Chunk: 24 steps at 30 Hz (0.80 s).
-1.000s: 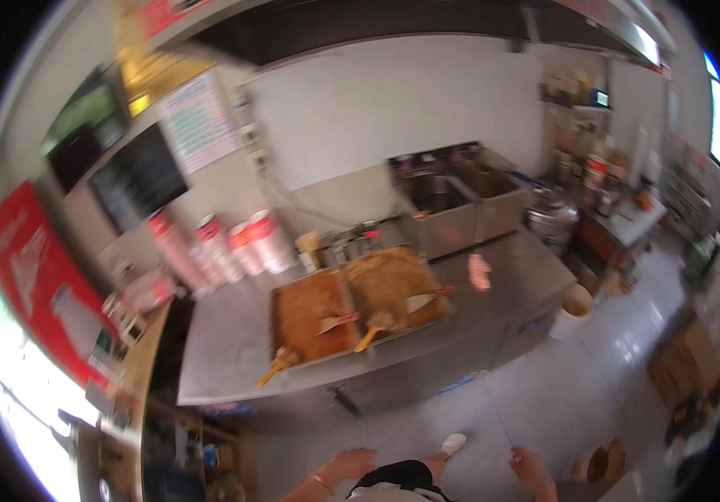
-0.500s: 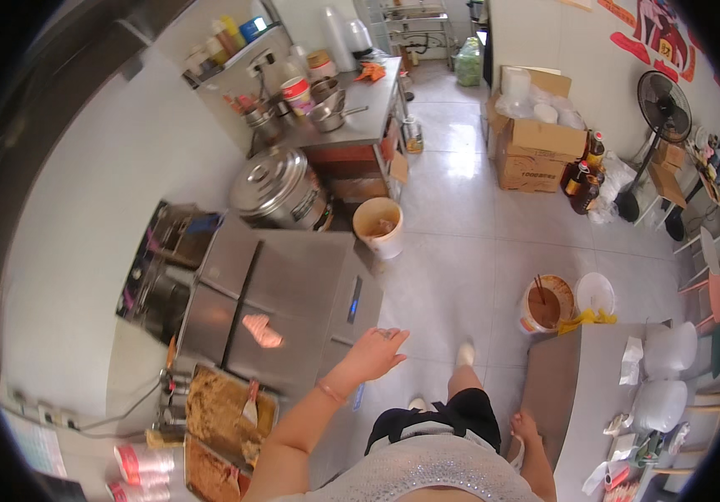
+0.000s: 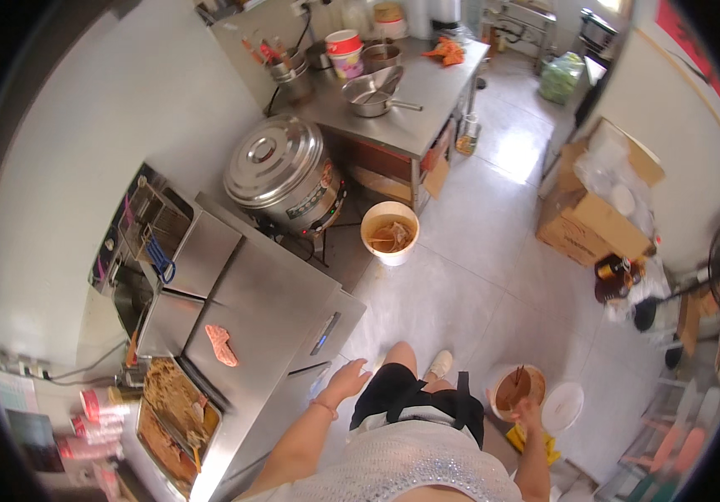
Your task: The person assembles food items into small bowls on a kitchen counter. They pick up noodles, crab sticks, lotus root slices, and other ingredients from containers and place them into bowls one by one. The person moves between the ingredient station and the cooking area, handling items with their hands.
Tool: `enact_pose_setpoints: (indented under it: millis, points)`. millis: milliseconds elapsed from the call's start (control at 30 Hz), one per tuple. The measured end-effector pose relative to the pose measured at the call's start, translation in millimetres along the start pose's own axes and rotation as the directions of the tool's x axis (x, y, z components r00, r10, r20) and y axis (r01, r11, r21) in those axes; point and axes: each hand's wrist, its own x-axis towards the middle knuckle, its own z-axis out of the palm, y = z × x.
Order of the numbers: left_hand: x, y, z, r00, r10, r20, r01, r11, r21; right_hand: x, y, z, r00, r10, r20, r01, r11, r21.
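My left hand (image 3: 348,381) hangs in the air beside the front of the steel counter (image 3: 280,289), empty, its fingers apart. My right hand (image 3: 529,413) is low at my right side, loosely open with nothing seen in it. In the picture it overlaps the rim of a white bucket (image 3: 502,402) holding brown liquid and sticks; I cannot tell whether they touch. A white round lid (image 3: 562,407) and a yellow cloth (image 3: 535,442) lie by that bucket. On the counter top rests a crumpled pink cloth (image 3: 222,345).
Trays of brown crumbly food (image 3: 177,402) stand at the counter's near left. Beyond are a large lidded steel pot (image 3: 272,167), a white bucket with brownish liquid (image 3: 390,219) on the floor, and a steel table (image 3: 427,92) with pans. Cardboard boxes (image 3: 581,222) and dark bottles (image 3: 615,276) stand right.
I have moved forward and my view has turned left. My left hand has dropped lower beside the counter. My right hand has moved from the right-hand counter's side to over the bucket in view.
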Motion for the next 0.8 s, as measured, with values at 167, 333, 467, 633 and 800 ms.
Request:
enact_pose_setpoints:
  millis: [167, 333, 467, 633, 800]
  points:
    - [-16, -108, 98, 0.829, -0.506, 0.237, 0.556, 0.79, -0.257, 131, -181, -21, 0.991, -0.056, -0.121, 0.049, 0.997, -0.061]
    - [19, -59, 90, 0.293, -0.653, 0.698, 0.879, -0.103, -0.466, 192, -283, 9, 0.997, 0.014, -0.079, -0.026, 0.988, -0.153]
    - [80, -35, 61, 0.389, -0.665, 0.638, 0.835, -0.039, -0.549, 217, -281, 25, 0.962, 0.09, 0.258, 0.053, 0.865, -0.499]
    - [190, -26, -9, 0.505, -0.645, 0.574, 0.792, 0.082, -0.605, 209, -347, 72, 0.942, 0.316, 0.11, -0.225, 0.841, -0.492]
    - [296, 0, -54, 0.562, -0.625, 0.541, 0.741, 0.09, -0.666, 232, -376, 55, 0.926, 0.376, -0.02, -0.345, 0.826, -0.446]
